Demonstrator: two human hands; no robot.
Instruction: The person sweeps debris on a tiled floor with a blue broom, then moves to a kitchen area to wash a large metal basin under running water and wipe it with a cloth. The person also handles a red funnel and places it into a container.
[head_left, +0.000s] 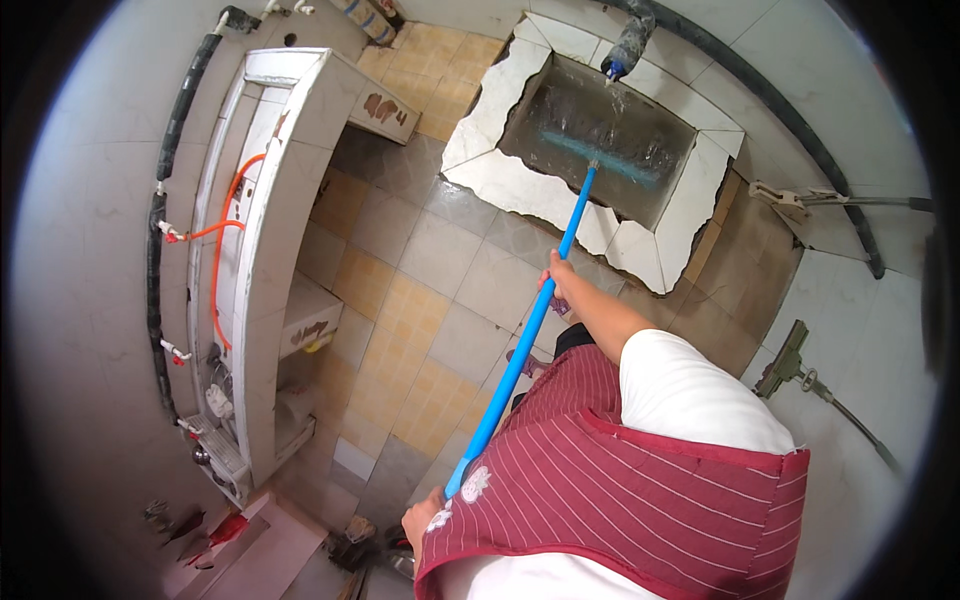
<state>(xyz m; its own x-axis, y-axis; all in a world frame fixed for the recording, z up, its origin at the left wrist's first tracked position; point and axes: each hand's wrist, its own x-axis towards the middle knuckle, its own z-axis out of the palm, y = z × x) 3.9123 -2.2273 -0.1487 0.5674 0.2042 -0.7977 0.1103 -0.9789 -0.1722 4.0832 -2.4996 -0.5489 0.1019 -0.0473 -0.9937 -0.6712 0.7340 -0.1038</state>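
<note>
My right hand is closed around the middle of a blue pole. My left hand grips near the pole's upper end, partly covered by the striped red apron I wear. At the far end of the pole, a long bluish head lies in the murky water of a tiled basin. Water blurs it, so I cannot tell whether it is a brush or a squeegee. Above the basin, water runs from a tap with a blue part and a wrapped pipe.
Broken, jagged tiles edge the basin. Left stands a tiled counter with an orange hose. Two long-handled mops, one with a pale head and one greenish, are at the right wall. Patterned floor tiles lie between counter and basin.
</note>
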